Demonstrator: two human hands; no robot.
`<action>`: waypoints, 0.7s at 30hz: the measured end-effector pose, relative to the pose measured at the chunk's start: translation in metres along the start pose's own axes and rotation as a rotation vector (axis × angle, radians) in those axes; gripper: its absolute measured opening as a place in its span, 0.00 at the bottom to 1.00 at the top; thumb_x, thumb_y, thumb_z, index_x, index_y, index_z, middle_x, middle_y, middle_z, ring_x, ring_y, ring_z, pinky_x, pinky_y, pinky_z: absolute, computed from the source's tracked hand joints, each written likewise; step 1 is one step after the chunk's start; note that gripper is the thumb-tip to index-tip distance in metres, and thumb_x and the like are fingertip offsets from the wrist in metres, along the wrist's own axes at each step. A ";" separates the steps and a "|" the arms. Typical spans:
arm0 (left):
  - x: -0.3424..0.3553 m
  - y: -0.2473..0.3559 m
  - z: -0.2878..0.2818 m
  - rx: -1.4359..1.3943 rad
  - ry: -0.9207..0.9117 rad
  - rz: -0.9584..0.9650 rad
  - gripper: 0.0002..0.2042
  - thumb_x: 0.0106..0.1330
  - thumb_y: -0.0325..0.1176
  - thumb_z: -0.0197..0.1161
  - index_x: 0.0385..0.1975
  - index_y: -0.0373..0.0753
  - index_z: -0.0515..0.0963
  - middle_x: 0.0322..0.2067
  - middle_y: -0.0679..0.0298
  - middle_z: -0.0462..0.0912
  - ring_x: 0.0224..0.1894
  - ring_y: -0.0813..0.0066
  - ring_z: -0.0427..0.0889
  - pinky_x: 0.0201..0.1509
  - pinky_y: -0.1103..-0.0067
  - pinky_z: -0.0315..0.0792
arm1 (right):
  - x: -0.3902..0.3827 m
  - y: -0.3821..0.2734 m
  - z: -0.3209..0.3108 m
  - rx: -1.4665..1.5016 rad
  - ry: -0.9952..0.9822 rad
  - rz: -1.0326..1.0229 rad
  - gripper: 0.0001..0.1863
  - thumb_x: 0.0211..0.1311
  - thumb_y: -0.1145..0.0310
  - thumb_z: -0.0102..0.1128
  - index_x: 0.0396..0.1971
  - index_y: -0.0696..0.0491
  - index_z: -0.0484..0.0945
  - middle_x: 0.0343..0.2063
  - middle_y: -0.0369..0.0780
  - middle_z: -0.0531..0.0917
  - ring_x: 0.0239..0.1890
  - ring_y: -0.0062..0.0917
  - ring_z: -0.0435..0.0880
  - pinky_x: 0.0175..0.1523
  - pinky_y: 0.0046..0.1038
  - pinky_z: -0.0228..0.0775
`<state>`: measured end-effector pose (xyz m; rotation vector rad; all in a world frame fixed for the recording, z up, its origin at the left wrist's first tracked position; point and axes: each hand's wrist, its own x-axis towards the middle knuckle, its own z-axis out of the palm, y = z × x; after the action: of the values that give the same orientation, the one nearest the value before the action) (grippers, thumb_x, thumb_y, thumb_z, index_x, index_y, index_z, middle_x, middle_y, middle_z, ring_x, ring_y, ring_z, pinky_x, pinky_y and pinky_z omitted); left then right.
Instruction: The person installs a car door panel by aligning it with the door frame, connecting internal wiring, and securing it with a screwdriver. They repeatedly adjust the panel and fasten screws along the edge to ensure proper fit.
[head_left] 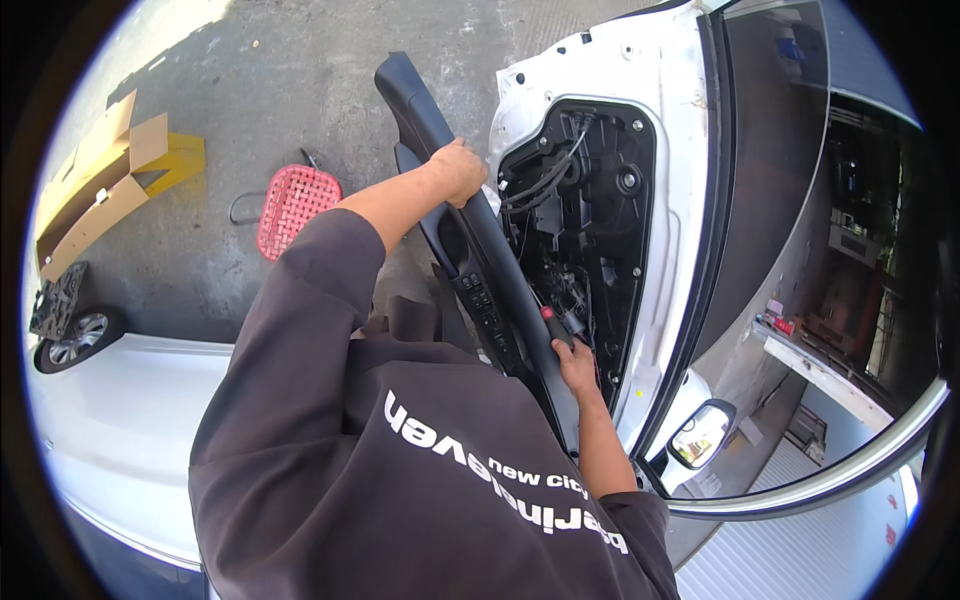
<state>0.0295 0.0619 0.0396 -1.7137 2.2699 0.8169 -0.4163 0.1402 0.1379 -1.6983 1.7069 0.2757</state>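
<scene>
The left hand (458, 172) clasped the black door panel (505, 275); the right hand (577, 368) was wrapped round a red-and-black tool (550, 319), probably a screwdriver.

White lettering (538, 477) on dark shirt (345, 500)

Trim panel (495, 260): dark plastic by the look of it, mostly matt, soft sheen along the upper face. Door shell (680, 120): white painted metal, smooth, glossy. Inner carrier plate (610, 225): black moulded plastic, satin, ribbed. Tool handle (549, 315): red and black, looked like plastic. Window pane (765, 180): smooth tinted glass, reflective. Wing mirror (700, 435): mirror-finish glass. Woven seat (298, 205): red, plastic-looking, coarse texture. Carton (150, 142): plain matt cardboard. Ground (220, 80): rough, worn concrete look, dull. Sweatshirt (300, 440): dark matt cloth, pale lettering.
</scene>
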 end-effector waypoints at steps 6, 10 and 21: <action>-0.019 0.084 0.032 -0.050 0.301 0.010 0.24 0.54 0.45 0.73 0.51 0.43 0.85 0.53 0.62 0.84 0.63 0.63 0.76 0.78 0.63 0.55 | 0.007 0.003 0.000 0.101 -0.030 0.033 0.24 0.67 0.54 0.61 0.45 0.64 0.82 0.31 0.45 0.84 0.35 0.29 0.81 0.46 0.31 0.72; -0.031 0.110 0.052 -0.247 0.427 0.101 0.26 0.51 0.44 0.72 0.52 0.41 0.84 0.54 0.61 0.83 0.65 0.62 0.73 0.81 0.64 0.50 | 0.005 -0.011 -0.005 0.148 -0.095 0.143 0.19 0.69 0.57 0.60 0.42 0.61 0.81 0.26 0.35 0.78 0.27 0.20 0.73 0.35 0.25 0.65; -0.016 0.103 0.093 -0.574 0.840 0.170 0.19 0.51 0.40 0.66 0.40 0.35 0.88 0.46 0.59 0.87 0.60 0.66 0.78 0.81 0.67 0.51 | 0.017 -0.003 -0.003 0.396 -0.164 0.222 0.20 0.75 0.55 0.56 0.51 0.58 0.77 0.43 0.40 0.84 0.42 0.24 0.82 0.50 0.26 0.74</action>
<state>-0.0778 0.1430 0.0017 -2.5075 2.9342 0.9796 -0.4129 0.1244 0.1311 -1.1716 1.6954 0.1586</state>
